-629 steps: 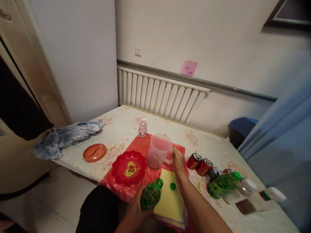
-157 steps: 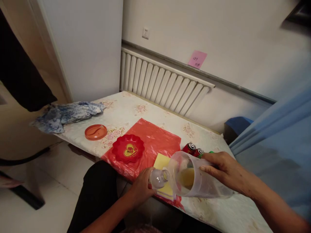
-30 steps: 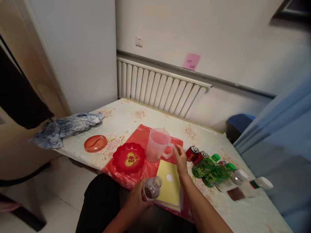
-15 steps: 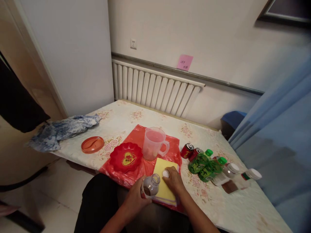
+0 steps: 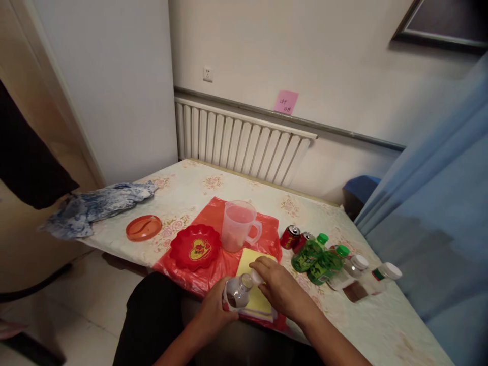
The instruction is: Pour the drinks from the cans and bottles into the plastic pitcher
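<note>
A small clear bottle point(image 5: 237, 294) is gripped by the left hand point(image 5: 213, 310) at the lower centre of the frame, over the near edge of the tabletop point(image 5: 183, 195). A white cap point(image 5: 256, 277) is pinched in the closed fingers of the right hand point(image 5: 280, 287), just beside the bottle's mouth, above a yellow pad point(image 5: 254, 300). A plastic jug point(image 5: 238, 225) is seen behind, upright on a red sheet point(image 5: 224, 213).

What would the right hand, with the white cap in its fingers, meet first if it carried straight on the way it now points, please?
Most likely the open mouth of the small bottle in the left hand. The right hand points left towards it, its cap just beside the neck; depth is uncertain.
</note>
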`<state>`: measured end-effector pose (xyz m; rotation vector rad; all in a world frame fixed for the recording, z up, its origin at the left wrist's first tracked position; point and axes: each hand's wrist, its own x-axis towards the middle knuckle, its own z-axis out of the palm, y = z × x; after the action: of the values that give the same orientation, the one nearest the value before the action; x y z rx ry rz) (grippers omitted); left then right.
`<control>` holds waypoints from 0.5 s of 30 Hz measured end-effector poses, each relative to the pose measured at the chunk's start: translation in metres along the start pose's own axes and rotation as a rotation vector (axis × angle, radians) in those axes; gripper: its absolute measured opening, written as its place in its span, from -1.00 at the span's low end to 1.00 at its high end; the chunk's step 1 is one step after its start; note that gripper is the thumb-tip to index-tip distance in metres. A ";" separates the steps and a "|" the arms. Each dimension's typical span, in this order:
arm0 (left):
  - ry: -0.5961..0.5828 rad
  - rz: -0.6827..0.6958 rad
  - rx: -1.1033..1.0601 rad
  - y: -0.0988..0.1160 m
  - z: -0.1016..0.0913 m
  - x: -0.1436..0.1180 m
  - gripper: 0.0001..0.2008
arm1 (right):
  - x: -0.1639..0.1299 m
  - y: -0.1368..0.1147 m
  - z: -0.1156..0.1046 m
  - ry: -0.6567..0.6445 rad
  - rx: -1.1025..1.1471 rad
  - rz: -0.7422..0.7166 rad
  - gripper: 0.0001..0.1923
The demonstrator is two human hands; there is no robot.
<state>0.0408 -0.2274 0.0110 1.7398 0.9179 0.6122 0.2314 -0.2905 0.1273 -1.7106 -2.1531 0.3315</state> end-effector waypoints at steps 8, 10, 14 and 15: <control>-0.021 0.007 0.037 0.012 0.000 -0.003 -0.44 | -0.006 -0.002 -0.006 0.005 0.094 0.029 -0.57; -0.029 -0.002 0.034 0.016 0.000 -0.004 -0.47 | -0.006 -0.004 -0.005 -0.002 0.113 0.039 -0.64; -0.032 0.007 0.046 0.016 0.000 -0.004 -0.48 | -0.004 -0.008 -0.004 -0.039 0.135 0.002 -0.74; -0.033 0.017 0.044 0.015 0.001 -0.004 -0.48 | -0.004 -0.008 -0.004 -0.044 0.138 -0.012 -0.75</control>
<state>0.0434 -0.2339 0.0245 1.7938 0.9002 0.5769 0.2268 -0.2963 0.1331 -1.6283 -2.1169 0.5062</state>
